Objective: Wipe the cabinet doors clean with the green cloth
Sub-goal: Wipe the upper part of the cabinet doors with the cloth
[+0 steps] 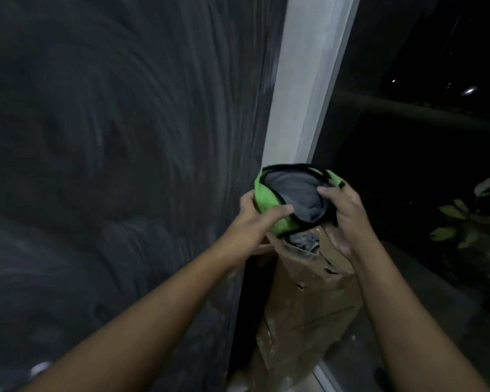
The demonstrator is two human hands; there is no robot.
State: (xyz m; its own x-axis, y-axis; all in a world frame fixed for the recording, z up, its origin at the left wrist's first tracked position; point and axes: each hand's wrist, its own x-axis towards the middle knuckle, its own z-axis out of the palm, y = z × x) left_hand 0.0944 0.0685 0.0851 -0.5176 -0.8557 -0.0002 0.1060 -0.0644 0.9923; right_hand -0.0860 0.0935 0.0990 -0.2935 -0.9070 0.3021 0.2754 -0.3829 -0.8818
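Note:
The green cloth (266,198) has a grey inner face and black trim, and it is bunched up between both hands at mid-right. My left hand (255,219) grips its green left side, thumb laid across the fold. My right hand (341,213) pinches the grey right side from above. The dark cabinet door (111,165) fills the left of the view, streaked with pale curved wipe marks. The cloth is held off the door, just past its right edge.
A white wall strip (303,80) runs beside the door's edge. A tall cardboard box (309,301) stands below the hands, with grey scraps on top. Dark window glass (422,137) and plant leaves (470,219) lie to the right.

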